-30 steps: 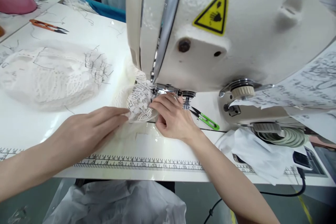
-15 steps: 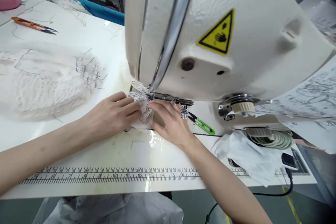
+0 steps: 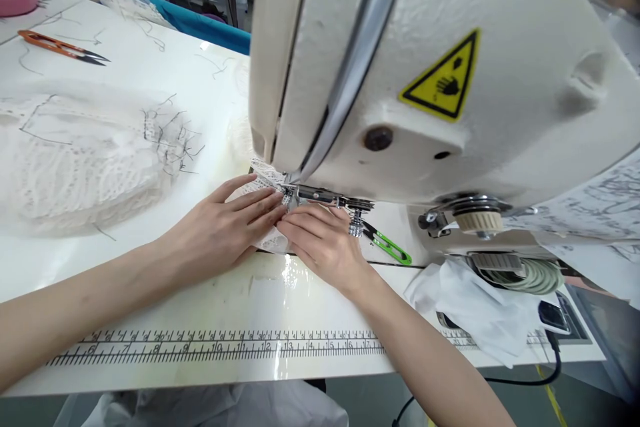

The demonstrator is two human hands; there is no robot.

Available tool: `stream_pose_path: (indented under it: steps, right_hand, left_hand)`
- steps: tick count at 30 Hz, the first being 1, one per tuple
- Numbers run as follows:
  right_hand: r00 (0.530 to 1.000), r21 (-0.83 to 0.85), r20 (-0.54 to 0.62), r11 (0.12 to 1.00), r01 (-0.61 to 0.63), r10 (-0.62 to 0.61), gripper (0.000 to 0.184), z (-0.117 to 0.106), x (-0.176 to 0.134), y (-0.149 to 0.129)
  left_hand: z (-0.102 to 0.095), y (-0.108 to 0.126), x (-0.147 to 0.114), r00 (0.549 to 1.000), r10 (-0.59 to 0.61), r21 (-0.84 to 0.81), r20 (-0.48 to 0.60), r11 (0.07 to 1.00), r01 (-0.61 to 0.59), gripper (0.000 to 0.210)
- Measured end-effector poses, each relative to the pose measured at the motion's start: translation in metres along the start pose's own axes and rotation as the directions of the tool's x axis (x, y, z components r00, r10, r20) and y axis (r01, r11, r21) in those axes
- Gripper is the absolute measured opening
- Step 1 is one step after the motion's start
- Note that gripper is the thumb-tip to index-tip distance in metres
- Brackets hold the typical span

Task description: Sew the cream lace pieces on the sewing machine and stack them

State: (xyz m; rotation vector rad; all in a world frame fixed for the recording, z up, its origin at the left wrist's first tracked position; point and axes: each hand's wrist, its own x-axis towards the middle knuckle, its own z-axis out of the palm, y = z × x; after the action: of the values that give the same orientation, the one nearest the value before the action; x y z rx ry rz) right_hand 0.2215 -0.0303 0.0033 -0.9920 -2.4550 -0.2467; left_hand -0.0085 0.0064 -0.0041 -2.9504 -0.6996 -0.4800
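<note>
White lace fabric (image 3: 274,241) lies under the needle area of a sewing machine (image 3: 425,7), partly hidden by both hands. My left hand (image 3: 217,227) rests flat on the lace from the left, fingers stretched toward the presser foot (image 3: 294,193). On the other side, my right hand (image 3: 323,240) has its fingers pressed together at the lace edge, just in front of the foot; its thumb is mostly hidden. The fingertips of both hands nearly meet there. Green thread snips (image 3: 390,247) lie right of my right hand.
A pile of white lace pieces (image 3: 95,167) with dark thread ends lies at left. Orange thread snips (image 3: 60,47) are behind it. A printed ruler strip (image 3: 235,347) runs along the front edge. White cloth (image 3: 465,300) and a black cable (image 3: 530,382) sit at right.
My left hand has flattened and stretched its fingers over the lace. My right fingers have drawn together in front of the foot. The view has shifted slightly.
</note>
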Motion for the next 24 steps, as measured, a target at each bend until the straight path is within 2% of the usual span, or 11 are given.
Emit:
stream_pose_path:
  steps: [4, 9, 12, 16, 20, 24]
  right_hand:
    - [1.0, 0.004, 0.015, 1.0, -0.02, 0.02, 0.027, 0.0015, -0.0009, 0.0]
    - [1.0, 0.033, -0.02, 0.999, -0.018, 0.019, 0.024, 0.0009, -0.0004, -0.0001]
    - [1.0, 0.05, -0.002, 0.999, -0.021, 0.021, 0.025, 0.0, -0.0008, 0.0015]
    - [0.999, 0.061, 0.022, 0.998, -0.029, 0.028, 0.025, -0.0004, -0.0039, 0.0048]
    - [0.998, 0.071, 0.034, 0.996, -0.057, 0.054, 0.025, 0.0, -0.0064, 0.0073]
    - [0.998, 0.058, 0.028, 0.996, -0.066, 0.065, 0.027, 0.0, -0.0064, 0.0084]
  left_hand:
    - [0.0005, 0.0001, 0.0006, 0.999, 0.009, 0.029, -0.032, 1.0, -0.008, 0.043]
    - [-0.0023, 0.0033, 0.0028, 1.0, -0.001, 0.038, -0.023, 0.999, 0.002, 0.043]
    - [-0.0028, 0.0047, 0.0032, 0.999, -0.018, 0.064, -0.033, 0.998, 0.02, 0.043]
    - [-0.0025, 0.0053, 0.004, 0.999, 0.025, 0.087, -0.038, 0.996, -0.022, 0.043]
    - [-0.0014, 0.0067, 0.0066, 0.996, -0.008, 0.064, -0.09, 0.998, 0.014, 0.042]
    - [0.0002, 0.0076, 0.0091, 0.996, -0.005, 0.088, -0.086, 0.996, 0.013, 0.041]
